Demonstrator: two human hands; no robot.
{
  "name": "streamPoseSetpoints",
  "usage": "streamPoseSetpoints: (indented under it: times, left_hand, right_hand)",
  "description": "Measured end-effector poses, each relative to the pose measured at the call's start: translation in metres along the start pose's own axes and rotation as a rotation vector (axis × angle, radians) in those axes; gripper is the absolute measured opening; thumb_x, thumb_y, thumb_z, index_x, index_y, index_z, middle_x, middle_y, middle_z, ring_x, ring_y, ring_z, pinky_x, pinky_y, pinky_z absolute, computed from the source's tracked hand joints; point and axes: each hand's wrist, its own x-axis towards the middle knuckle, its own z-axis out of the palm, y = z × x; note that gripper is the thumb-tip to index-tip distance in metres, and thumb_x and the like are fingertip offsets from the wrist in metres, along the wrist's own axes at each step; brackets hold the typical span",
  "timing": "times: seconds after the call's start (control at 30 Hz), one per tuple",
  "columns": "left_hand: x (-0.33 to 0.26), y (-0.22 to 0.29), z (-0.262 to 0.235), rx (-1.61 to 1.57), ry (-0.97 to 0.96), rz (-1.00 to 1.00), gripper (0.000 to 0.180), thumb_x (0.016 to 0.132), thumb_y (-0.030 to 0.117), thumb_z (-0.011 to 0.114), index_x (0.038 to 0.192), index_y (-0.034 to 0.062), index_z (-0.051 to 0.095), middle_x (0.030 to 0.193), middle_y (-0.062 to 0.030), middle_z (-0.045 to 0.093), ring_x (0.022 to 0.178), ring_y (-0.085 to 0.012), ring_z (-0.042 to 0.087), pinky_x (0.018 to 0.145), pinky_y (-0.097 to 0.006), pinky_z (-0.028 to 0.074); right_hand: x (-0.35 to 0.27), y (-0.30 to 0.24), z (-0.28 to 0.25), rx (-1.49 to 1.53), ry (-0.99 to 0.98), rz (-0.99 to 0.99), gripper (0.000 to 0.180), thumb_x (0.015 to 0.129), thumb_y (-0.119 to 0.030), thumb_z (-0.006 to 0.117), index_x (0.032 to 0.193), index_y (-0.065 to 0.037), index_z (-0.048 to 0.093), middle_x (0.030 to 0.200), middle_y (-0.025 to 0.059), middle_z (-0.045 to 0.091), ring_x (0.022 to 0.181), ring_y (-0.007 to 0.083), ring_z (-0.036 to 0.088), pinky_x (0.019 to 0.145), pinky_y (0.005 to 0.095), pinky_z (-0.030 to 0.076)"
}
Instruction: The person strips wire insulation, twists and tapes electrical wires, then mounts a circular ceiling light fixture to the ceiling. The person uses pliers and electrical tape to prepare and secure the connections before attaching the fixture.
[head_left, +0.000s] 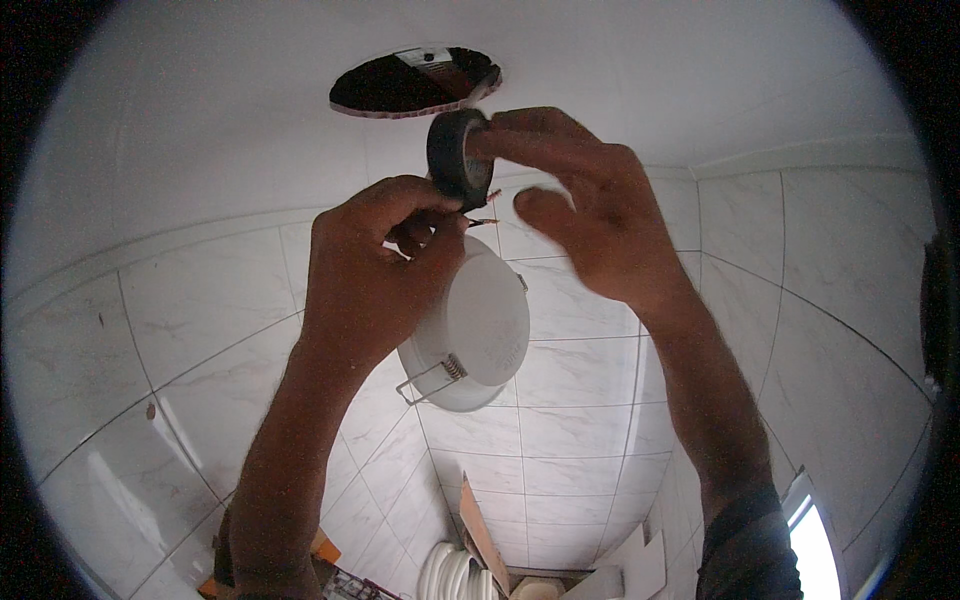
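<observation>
Left hand (370, 250), left of centre, thumb and forefinger pinched together on a thin wire (486, 221), copper tip poking out! Right hand (612, 225), right of centre: fingertips tucked into the black tape roll (446, 155) at upper centre, thumb standing apart. Round white lamp (490, 315) mid-frame, below that pinch; ceiling hole (400, 88) at the top.

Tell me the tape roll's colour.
The tape roll is black; it shows best in the head view.
</observation>
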Motion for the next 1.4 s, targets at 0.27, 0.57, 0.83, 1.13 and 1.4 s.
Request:
streamPoseSetpoints:
  times: [0.27,0.57,0.83,1.13,1.4]
  left_hand:
    - [0.002,0.001,-0.003,-0.037,0.04,-0.067,0.012,0.088,0.007,0.071,0.097,-0.0001,0.07,0.085,-0.0092,0.072,0.074,-0.0137,0.068,0.07,-0.028,0.057]
    - [-0.001,0.003,-0.002,0.024,0.011,0.043,0.008,0.09,0.007,0.068,0.097,0.0024,0.069,0.088,-0.0112,0.072,0.075,-0.0159,0.07,0.067,-0.032,0.058]
    - [0.0,0.0,0.003,0.125,0.022,0.057,0.007,0.091,0.007,0.067,0.097,0.0034,0.07,0.086,-0.0115,0.071,0.066,-0.0149,0.068,0.061,-0.03,0.058]
    - [-0.004,-0.008,0.004,0.017,0.048,0.035,0.011,0.089,0.009,0.072,0.098,0.0021,0.071,0.086,-0.0087,0.07,0.071,-0.0113,0.062,0.067,-0.028,0.052]
    - [0.001,-0.012,0.001,0.111,0.038,0.147,0.006,0.09,0.007,0.067,0.093,0.0036,0.071,0.085,-0.01,0.072,0.061,-0.0109,0.06,0.054,-0.029,0.05]
  right_hand:
    - [-0.021,-0.029,-0.015,-0.37,-0.2,0.052,0.018,0.083,-0.013,0.073,0.1,-0.01,0.073,0.136,0.0161,0.057,0.142,0.0335,0.038,0.112,0.0523,0.042]
    - [-0.003,-0.006,-0.005,-0.156,-0.042,0.087,0.029,0.081,-0.011,0.068,0.109,-0.004,0.069,0.108,0.0184,0.065,0.104,0.0297,0.065,0.094,0.0406,0.051]
    - [-0.02,-0.023,-0.013,-0.073,-0.1,0.079,0.015,0.081,-0.013,0.073,0.094,-0.006,0.07,0.112,0.017,0.068,0.116,0.0302,0.061,0.101,0.0437,0.047]
    - [-0.018,-0.005,-0.003,-0.244,-0.072,0.166,0.026,0.079,-0.011,0.071,0.104,-0.005,0.068,0.102,0.0181,0.063,0.102,0.0342,0.065,0.097,0.0433,0.05]
    - [-0.019,-0.01,-0.003,0.034,-0.088,0.01,0.023,0.083,-0.013,0.073,0.104,-0.006,0.07,0.109,0.0179,0.069,0.108,0.033,0.066,0.094,0.0421,0.052]
